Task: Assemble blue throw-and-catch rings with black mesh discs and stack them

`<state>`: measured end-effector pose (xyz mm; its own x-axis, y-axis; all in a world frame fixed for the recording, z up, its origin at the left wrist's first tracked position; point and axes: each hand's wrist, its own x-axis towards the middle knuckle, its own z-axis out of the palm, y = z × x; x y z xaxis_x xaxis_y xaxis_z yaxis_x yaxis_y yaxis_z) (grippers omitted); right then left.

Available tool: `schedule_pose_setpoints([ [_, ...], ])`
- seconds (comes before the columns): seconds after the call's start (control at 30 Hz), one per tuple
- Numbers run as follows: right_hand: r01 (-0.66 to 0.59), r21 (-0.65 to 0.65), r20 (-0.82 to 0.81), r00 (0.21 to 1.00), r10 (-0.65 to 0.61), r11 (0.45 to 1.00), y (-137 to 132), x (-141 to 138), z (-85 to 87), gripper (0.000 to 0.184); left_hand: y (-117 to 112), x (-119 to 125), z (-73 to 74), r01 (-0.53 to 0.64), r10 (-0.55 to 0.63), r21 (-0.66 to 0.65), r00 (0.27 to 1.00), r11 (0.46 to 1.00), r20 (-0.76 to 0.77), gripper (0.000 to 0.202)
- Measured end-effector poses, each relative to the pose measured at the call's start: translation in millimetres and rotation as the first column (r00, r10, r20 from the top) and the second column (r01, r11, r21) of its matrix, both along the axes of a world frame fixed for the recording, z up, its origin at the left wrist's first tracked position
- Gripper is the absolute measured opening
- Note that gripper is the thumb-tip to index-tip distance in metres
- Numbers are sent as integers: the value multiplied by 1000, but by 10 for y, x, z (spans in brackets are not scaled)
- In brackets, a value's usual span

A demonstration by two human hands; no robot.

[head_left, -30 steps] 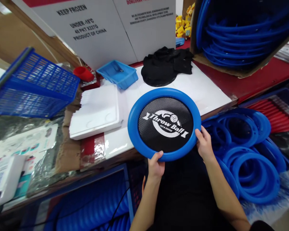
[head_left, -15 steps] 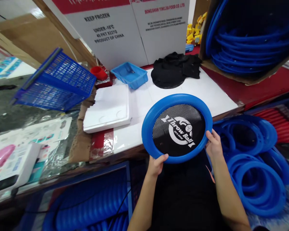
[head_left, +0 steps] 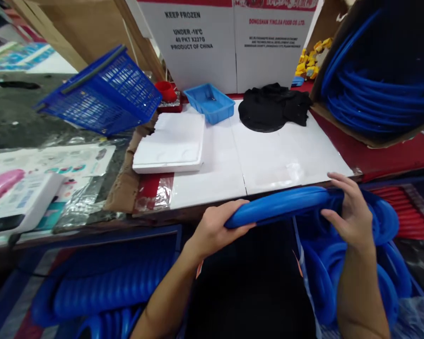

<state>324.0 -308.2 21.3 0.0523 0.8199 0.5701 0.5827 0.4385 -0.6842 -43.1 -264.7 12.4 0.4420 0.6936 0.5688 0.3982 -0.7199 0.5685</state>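
Note:
Seen nearly edge-on, a blue-rimmed throw-ball disc [head_left: 282, 203] is held level in front of the table's edge. My left hand [head_left: 219, 227] is closed on its left end, thumb above and fingers beneath. At the disc's right end my right hand [head_left: 355, 214] is open, thumb and fingers spread apart around the rim; whether it touches the disc is unclear. The printed mesh face is hidden from this angle. Below and behind the right hand lie several blue rings [head_left: 387, 219] in a bin.
Black mesh cloth pieces [head_left: 273, 110] lie on the white tabletop beside a light-blue tray [head_left: 212, 106] and a white foam slab [head_left: 173, 146]. A blue basket [head_left: 109, 94] leans at left. Blue rings fill a carton [head_left: 378, 101] at right and a lower-left bin [head_left: 106, 289].
The disc has tipped from showing its printed face to nearly edge-on and is lower in view. My right hand has opened from its grip; my left hand still holds on.

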Motion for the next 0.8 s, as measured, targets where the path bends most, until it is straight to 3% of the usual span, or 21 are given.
schedule_pose_setpoints([
  [0.03, -105, -27, 192, 975, 108, 994, 6, -85, 300, 69, 1, 13, 82, 68, -65, 52, 996, 996, -56, 45],
  [0.1, -309, -220, 476, 794, 379, 925, 19, -312, 779, 65, 6, 40, 218, 174, -157, 118, 978, 978, -139, 47],
  [0.13, -366, -290, 546, 696, 466, 885, 30, -433, 940, 60, 7, 47, 273, 205, -183, 133, 969, 970, -166, 47],
  [0.2, -407, -366, 620, 564, 545, 837, 59, -639, 1107, 47, 3, 36, 362, 237, -207, 132, 957, 963, -202, 46],
  [0.33, -436, -346, 672, 503, 543, 831, 128, -832, 1072, 32, -17, -70, 445, 214, -179, 130, 954, 968, -240, 43],
  [0.5, -488, -268, 662, 533, 527, 831, 170, -820, 909, 32, -40, -150, 445, 215, -178, 101, 940, 971, -292, 43],
  [0.67, -475, -216, 677, 557, 481, 853, 154, -878, 844, 34, -54, 15, 522, 140, -100, 131, 958, 981, -268, 64],
  [0.8, -454, -326, 659, 519, 544, 829, 151, -863, 903, 40, -2, 88, 521, 206, -166, 86, 926, 975, -340, 41],
])
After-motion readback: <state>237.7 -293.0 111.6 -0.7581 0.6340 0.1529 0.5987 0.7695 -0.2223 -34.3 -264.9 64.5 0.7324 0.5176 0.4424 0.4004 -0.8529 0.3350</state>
